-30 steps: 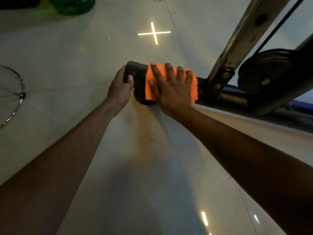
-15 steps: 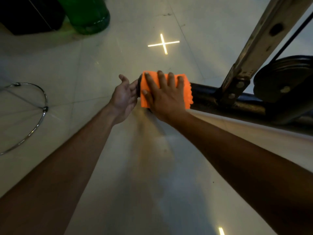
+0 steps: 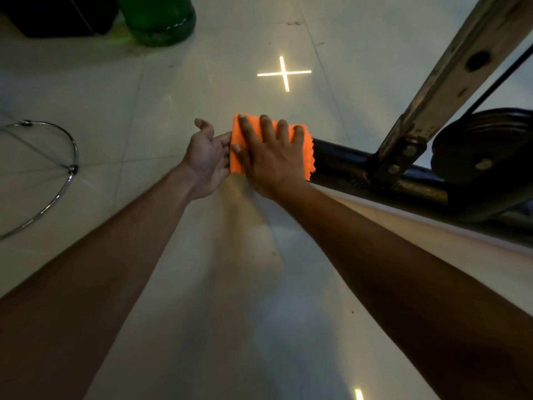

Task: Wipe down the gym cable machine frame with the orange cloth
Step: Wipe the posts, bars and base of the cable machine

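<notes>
Both forearms are bare up to the frame edge, with no sleeves. The left hand (image 3: 208, 157) and right hand (image 3: 274, 160) are bare.

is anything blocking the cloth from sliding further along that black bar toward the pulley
Yes. The grey slanted strut's bolted bracket sits on the black base bar, between the orange cloth under the right hand and the black pulley wheel.

One view only, worn on the head, looking forward and steeply down along both forearms at the tiled floor (image 3: 173, 90). It sits close above the right grip (image 3: 271, 160), which lies near frame centre; the machine frame (image 3: 403, 183) runs off to that grip's right.
</notes>
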